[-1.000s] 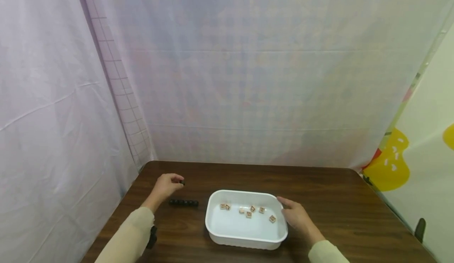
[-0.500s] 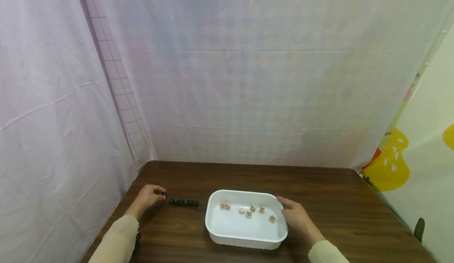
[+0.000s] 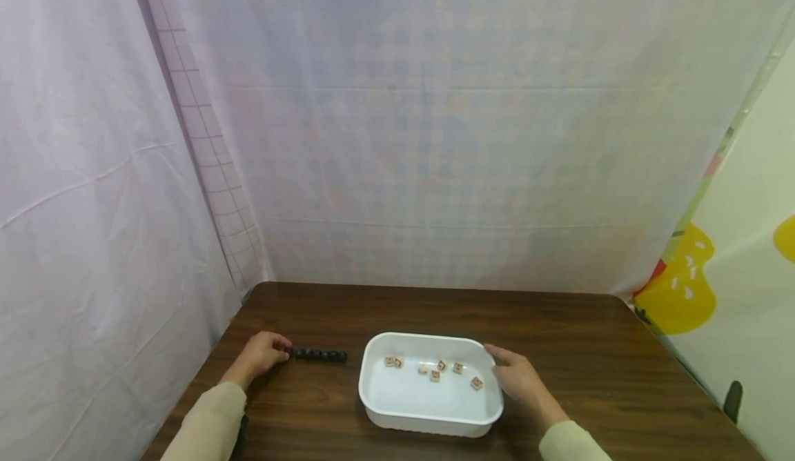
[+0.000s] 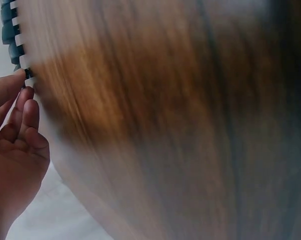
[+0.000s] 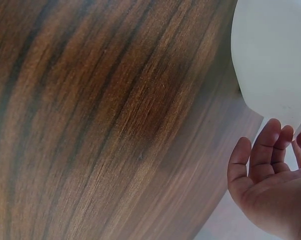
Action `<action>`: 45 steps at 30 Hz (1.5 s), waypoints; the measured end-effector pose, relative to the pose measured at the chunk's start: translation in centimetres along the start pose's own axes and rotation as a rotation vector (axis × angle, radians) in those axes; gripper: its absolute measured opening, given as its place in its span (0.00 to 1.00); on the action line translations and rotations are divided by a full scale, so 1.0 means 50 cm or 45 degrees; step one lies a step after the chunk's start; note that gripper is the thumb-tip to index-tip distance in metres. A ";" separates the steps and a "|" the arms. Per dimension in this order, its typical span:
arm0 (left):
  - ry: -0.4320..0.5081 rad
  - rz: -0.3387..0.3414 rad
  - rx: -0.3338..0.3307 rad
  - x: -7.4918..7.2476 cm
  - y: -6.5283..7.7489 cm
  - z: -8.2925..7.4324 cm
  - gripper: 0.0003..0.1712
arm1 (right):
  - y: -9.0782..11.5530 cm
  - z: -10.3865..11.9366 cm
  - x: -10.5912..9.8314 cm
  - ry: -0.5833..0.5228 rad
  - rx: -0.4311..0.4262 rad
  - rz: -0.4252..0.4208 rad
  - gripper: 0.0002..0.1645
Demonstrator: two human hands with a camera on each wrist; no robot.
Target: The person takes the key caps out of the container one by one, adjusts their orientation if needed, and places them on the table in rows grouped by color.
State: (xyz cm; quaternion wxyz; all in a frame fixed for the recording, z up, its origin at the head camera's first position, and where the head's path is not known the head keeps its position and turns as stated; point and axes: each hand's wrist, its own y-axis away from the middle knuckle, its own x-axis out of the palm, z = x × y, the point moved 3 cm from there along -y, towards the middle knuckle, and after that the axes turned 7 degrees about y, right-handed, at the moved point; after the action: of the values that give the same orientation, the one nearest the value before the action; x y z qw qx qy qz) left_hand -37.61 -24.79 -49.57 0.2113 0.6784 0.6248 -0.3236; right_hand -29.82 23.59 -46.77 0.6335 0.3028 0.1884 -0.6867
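Note:
My left hand (image 3: 261, 352) is at the left end of a straight row of small black cubes (image 3: 320, 355). In the left wrist view, the thumb and index finger pinch one dark cube (image 4: 28, 73) in line with the others. To the right of the row stands a white rectangular tray (image 3: 428, 421). Several small pale cubes with brown marks, such as one cube (image 3: 477, 383), lie scattered on its floor. My right hand (image 3: 520, 379) grips the tray's right rim near the far corner. In the right wrist view its fingers (image 5: 264, 145) lie against the outer wall.
Both things rest on a dark brown wood-grain table (image 3: 596, 364). A pale cloth curtain (image 3: 435, 171) hangs behind the far edge, and a white sheet (image 3: 93, 226) hangs at the left. On the right is a pale cloth with a yellow print (image 3: 680, 295).
My left hand has moved left and down, carrying a black cube from above the row to its left end. The right hand and the tray have stayed in place.

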 end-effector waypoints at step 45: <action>0.188 -0.030 0.229 0.060 -0.052 -0.195 0.15 | 0.007 0.003 -0.001 0.002 -0.074 -0.023 0.30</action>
State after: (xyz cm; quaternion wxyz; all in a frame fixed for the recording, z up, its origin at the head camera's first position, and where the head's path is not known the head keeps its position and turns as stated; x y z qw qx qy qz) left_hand -38.42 -15.58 -44.56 0.0994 0.7092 0.6150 -0.3300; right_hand -29.47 23.50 -46.58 0.6356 0.2831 0.2115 -0.6864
